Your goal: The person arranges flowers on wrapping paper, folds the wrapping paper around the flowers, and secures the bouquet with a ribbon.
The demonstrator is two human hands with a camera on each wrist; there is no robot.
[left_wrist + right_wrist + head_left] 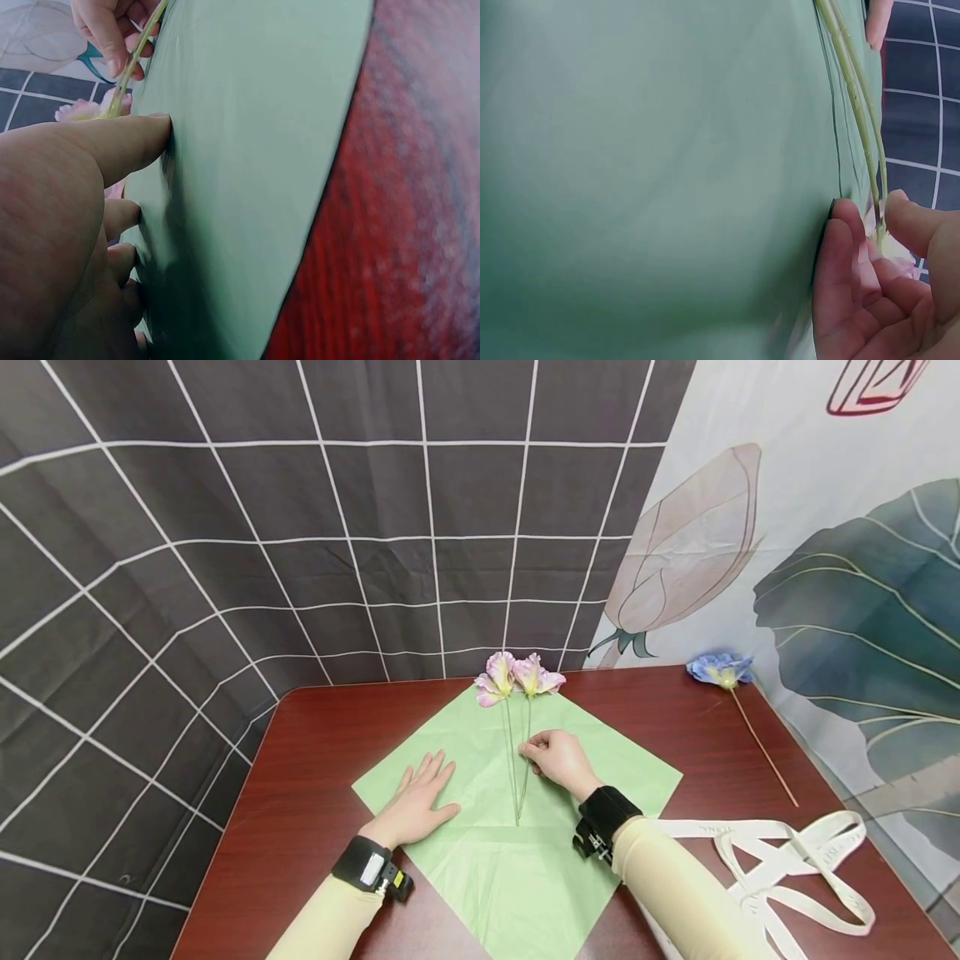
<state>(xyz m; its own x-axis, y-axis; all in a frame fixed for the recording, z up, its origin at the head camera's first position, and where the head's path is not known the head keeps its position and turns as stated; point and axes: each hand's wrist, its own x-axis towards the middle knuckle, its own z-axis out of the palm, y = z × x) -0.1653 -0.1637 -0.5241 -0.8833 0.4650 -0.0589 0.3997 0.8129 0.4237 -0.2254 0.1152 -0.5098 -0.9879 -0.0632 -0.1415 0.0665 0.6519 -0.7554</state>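
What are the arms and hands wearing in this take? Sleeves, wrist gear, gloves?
Both hands are bare, no gloves. The left hand and right hand come out of long pale cream sleeves. Each wrist carries a black band: the left band bears a small module with a light grey face and a yellow spot, the right band a black camera block. No cables visible.

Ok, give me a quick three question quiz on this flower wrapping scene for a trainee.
1. True or false: the left hand lies flat on the green paper.
2. What does the right hand pinch? A) the blue flower B) a pink flower's stem C) the white strap
3. How many pink flowers lie on the paper?

Key: 1 true; 2 B; 3 two.
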